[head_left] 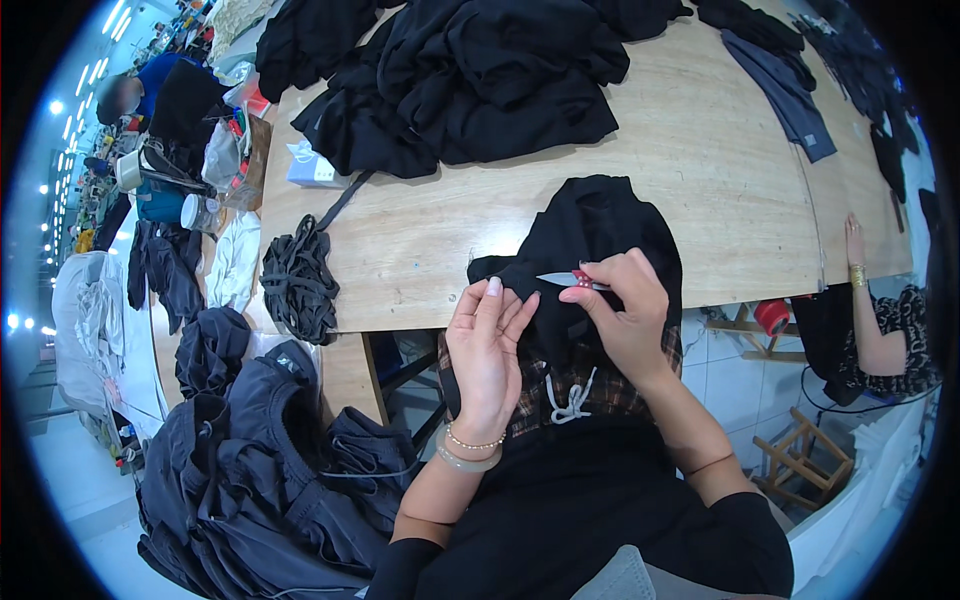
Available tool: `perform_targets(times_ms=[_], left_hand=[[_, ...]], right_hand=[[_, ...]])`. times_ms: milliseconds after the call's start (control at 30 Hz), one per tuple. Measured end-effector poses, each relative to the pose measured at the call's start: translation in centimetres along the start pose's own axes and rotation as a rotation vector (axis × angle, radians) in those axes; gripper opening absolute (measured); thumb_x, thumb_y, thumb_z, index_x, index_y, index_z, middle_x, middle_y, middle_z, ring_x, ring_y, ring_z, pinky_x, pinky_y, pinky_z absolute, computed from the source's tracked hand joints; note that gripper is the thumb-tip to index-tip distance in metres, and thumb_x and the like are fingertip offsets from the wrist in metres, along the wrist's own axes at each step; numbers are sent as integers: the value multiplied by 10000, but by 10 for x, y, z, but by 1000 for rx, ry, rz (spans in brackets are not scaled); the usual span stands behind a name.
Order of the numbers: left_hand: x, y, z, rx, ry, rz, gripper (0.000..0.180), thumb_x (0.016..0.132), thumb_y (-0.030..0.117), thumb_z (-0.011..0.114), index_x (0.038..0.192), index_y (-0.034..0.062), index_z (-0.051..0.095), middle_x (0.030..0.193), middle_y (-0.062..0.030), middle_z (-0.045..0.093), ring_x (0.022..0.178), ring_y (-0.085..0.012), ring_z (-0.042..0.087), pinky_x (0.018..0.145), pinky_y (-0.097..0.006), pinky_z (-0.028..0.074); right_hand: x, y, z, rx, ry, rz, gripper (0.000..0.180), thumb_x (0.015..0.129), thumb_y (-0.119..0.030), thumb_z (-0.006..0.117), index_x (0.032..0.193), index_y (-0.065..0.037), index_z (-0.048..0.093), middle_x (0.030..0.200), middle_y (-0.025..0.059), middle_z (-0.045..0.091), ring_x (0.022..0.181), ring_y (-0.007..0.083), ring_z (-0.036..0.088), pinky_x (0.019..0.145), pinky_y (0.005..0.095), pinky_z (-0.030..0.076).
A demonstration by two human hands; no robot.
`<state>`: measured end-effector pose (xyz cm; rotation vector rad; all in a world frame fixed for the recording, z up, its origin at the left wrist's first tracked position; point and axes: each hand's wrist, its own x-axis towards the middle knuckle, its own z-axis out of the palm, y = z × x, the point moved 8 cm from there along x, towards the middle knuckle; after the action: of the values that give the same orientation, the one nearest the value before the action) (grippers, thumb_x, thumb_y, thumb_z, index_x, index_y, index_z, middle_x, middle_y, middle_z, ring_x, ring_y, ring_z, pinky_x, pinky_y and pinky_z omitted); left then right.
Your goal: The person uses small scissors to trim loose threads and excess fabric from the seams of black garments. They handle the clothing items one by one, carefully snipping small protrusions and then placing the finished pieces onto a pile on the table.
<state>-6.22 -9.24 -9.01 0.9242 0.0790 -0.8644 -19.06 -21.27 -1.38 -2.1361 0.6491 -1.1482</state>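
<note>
A black garment (605,215) lies partly on the table's near edge and partly over my lap. My left hand (488,345) is closed at its left side, thumb up and fingers curled, pinching the dark cloth. My right hand (628,305) grips small thread snips (557,280) with a red handle between thumb and fingers. The pointed metal blades face left, over the garment, close to my left fingertips. Any thread at the blade tips is too fine to make out.
Black garments (480,80) are heaped across the wooden table (400,260). Dark straps (300,280) lie bundled at the left, near a tissue box (315,168). Dark clothes (270,480) are piled lower left. Another person's arm (875,330) and a wooden stool (803,455) are at right.
</note>
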Motion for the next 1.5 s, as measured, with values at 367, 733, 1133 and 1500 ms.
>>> perform_targets(times_ms=[367, 733, 1133, 1500], left_hand=[[-4, -1, 8, -42, -28, 60, 97, 1035, 136, 559, 1025, 41, 574, 931, -62, 672, 889, -139, 702, 892, -307, 612], [-6, 0, 8, -17, 17, 108, 66, 1032, 99, 559, 1032, 33, 561, 888, -35, 630, 830, -102, 668, 897, -354, 615], [-16, -12, 22, 42, -156, -38, 378, 1089, 243, 434, 1290, -58, 544, 1181, -160, 663, 1074, -192, 664, 968, -335, 541], [11, 22, 28, 933, -280, 504, 128, 926, 10, 658, 1033, -42, 707, 1042, -77, 706, 1000, -150, 634, 914, -273, 479]], right_hand=[[0, -9, 11, -54, 36, 11, 304, 698, -155, 863, 891, -3, 684, 786, 74, 660, 700, 237, 572, 594, 328, 462], [0, -11, 15, -96, 28, 28, 266, 718, -145, 858, 848, 1, 677, 763, 80, 647, 685, 233, 566, 581, 321, 457], [-11, 8, 34, 117, -44, 246, 290, 779, -44, 776, 1016, 11, 619, 903, 105, 602, 780, 210, 631, 709, 284, 518], [-18, 63, 43, 819, -433, 829, 74, 943, -122, 658, 940, -68, 708, 803, -97, 588, 748, -5, 494, 673, 190, 379]])
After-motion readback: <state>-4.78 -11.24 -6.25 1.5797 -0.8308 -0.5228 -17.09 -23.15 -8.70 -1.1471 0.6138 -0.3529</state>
